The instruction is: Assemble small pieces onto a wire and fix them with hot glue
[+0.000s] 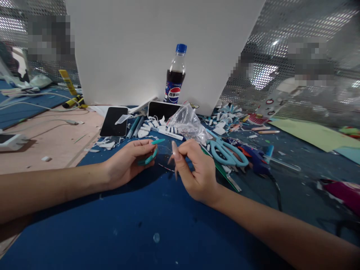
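My left hand (126,163), with long teal nails, is curled with its palm turned inward over the blue mat (112,228). Facing it, my right hand (197,168), with long pale nails, has its thumb and fingers pinched together. Between the fingertips runs a very fine clear thread (164,150), hard to see. A short curved row of small pinkish beads (166,167) shows below it, apparently on the thread. How the fingers grip the thread is partly hidden.
Behind my hands lie a marker (171,133), a clear plastic bag (188,122), two phones, (114,122) and white scraps. A cola bottle (176,77) stands against a white board (157,45). To the right are light-blue scissors (226,150) and a blue glue gun (257,159) with its cord.
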A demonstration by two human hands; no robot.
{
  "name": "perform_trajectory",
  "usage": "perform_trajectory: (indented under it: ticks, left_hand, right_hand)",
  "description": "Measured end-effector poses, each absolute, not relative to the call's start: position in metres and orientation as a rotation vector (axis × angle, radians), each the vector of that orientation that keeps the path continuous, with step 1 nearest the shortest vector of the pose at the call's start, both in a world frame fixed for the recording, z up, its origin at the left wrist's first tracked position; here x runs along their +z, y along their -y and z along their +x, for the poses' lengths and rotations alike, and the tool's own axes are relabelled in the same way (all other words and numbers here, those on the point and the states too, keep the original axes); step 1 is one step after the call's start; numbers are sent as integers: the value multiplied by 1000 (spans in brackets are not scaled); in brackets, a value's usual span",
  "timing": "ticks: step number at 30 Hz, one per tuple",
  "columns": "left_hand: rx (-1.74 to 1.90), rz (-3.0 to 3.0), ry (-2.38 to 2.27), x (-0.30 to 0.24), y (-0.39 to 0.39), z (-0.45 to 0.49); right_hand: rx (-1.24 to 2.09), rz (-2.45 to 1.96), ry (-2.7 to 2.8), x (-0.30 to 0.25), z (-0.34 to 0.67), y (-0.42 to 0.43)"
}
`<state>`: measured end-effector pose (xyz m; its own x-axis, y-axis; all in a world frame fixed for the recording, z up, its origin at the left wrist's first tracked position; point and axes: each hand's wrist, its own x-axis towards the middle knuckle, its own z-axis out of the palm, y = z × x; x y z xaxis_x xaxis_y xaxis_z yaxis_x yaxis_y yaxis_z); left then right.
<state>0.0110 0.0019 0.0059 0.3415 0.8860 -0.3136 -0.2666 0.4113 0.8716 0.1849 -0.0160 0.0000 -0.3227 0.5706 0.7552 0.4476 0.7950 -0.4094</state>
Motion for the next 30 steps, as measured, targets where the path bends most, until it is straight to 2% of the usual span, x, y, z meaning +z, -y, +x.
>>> perform_trajectory:
  ticks: [30]
  left_hand:
    - [877,784,-849,4,-2,10]
  right_hand:
    - [142,-767,1944,-1,184,16]
